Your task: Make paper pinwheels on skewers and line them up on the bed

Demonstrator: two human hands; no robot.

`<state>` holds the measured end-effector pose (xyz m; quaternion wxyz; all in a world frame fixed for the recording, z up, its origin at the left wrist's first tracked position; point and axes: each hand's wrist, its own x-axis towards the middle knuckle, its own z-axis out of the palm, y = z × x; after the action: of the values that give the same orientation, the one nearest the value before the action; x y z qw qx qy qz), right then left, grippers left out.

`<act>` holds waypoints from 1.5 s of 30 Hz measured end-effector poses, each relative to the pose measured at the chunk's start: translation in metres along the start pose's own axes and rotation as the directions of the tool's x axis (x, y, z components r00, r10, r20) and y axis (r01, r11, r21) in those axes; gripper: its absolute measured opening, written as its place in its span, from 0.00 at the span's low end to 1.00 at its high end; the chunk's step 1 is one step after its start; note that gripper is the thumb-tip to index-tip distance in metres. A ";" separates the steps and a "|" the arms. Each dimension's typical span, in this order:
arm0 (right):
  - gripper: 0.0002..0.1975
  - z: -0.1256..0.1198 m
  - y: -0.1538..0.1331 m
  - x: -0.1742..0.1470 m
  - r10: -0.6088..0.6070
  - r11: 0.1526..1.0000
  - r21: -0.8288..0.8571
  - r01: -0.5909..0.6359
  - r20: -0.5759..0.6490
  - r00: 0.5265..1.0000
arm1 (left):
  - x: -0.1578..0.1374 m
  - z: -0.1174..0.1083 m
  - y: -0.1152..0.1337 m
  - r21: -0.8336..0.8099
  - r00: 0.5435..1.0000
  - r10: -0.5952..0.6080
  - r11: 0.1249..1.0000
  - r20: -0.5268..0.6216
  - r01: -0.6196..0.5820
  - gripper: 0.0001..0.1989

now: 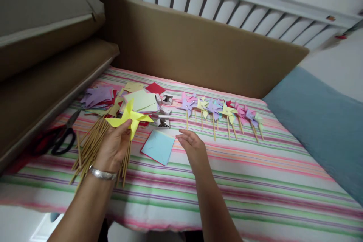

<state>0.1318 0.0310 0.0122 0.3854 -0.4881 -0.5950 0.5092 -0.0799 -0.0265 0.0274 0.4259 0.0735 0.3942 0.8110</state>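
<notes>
My left hand, with a silver bracelet at its wrist, grips a yellow paper pinwheel by its middle, over a pile of thin wooden sticks. My right hand is raised just right of a stack of light blue paper squares. Its thumb and forefinger come together in a pinch; anything between them is too small to make out. Beyond the blue squares stands a small white open box with small metallic bits inside. Another small white box is behind it.
Finished pinwheels on sticks lie in a row at the back right. Pale green paper squares and purple cut papers are piled at the back left. Black-handled scissors lie left. A brown board borders the striped cloth.
</notes>
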 end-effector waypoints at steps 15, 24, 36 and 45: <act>0.14 0.028 0.029 0.010 -0.010 0.978 -0.209 0.015 0.026 1.000 | -0.009 -0.009 0.011 0.078 0.997 -0.080 0.994 0.013 0.078 0.13; 0.12 0.041 0.025 0.009 -0.040 0.976 -0.211 0.046 0.031 0.999 | -0.001 -0.021 0.028 0.065 0.992 0.091 0.994 -0.091 -0.085 0.14; 0.03 0.144 0.010 0.015 0.130 0.907 -0.420 0.006 0.295 0.947 | 0.015 -0.043 0.054 -0.126 0.955 0.212 0.962 -0.206 -0.241 0.10; 0.15 0.163 0.016 0.030 0.320 0.884 -0.435 -0.171 0.297 0.900 | 0.012 -0.042 0.065 -0.196 0.968 0.139 0.964 -0.208 -0.180 0.11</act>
<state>-0.0275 0.0227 -0.0350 0.0936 -0.5268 -0.6785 0.5033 -0.1477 -0.0627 0.0425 0.3241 -0.0199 0.3371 0.8837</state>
